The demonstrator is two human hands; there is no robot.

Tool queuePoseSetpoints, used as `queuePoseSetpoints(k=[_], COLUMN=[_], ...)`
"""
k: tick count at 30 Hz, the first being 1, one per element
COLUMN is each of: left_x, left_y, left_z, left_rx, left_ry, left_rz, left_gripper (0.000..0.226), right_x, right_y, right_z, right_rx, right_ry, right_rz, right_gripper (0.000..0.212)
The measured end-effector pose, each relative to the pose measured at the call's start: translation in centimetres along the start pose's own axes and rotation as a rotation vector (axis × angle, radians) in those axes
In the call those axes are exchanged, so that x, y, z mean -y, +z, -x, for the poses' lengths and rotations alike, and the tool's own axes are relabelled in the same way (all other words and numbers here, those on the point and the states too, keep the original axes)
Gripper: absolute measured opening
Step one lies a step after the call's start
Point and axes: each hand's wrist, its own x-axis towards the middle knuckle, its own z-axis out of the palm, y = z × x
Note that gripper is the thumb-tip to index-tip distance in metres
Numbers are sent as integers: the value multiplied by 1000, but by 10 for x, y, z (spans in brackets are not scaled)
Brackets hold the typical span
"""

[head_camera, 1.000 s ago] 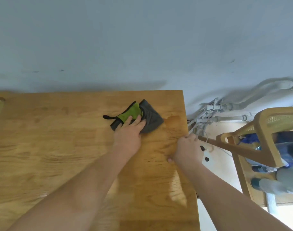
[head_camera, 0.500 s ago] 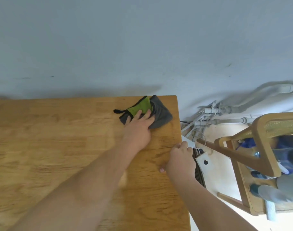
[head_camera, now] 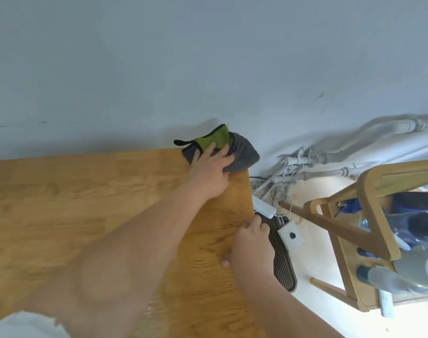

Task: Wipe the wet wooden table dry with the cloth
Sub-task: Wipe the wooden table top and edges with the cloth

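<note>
Head view: crumpled grey-green cloth [head_camera: 244,153] under spread fingers [head_camera: 209,149] of left hand [head_camera: 208,175], table [head_camera: 86,203] corner.

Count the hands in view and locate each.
2. The left hand presses the cloth at the far corner of the table; the right hand grips its right edge.
</note>
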Motion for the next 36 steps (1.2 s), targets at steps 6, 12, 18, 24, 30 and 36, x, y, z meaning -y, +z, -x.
queuePoseSetpoints(k=[6, 12, 18, 24, 30, 36], left_x=[8, -16, -21, 28, -13, -16], left_y=[0, -1, 38, -11, 2, 25], left_z=[8, -14, 68, 19, -25, 50], left_rx=[153, -44, 7, 59, -2, 7], left_ry=[312, -4, 295, 323, -42, 160], left_rz=[11, 103, -54, -198, -123, -116], left_gripper=[66, 57, 62, 60, 58, 56], right_x=[0, 3, 0, -5, -11, -14], right_y=[-2, -4, -2, 7, 19, 25], right_z=[-2, -1, 4, 6, 3, 2], right_rx=[5, 30, -8, -53, -98, -103], right_ry=[-20, 13, -11, -28, -47, -55], right_rz=[18, 6, 11, -20, -58, -18], right_gripper=[88, 84, 80, 110, 123, 122])
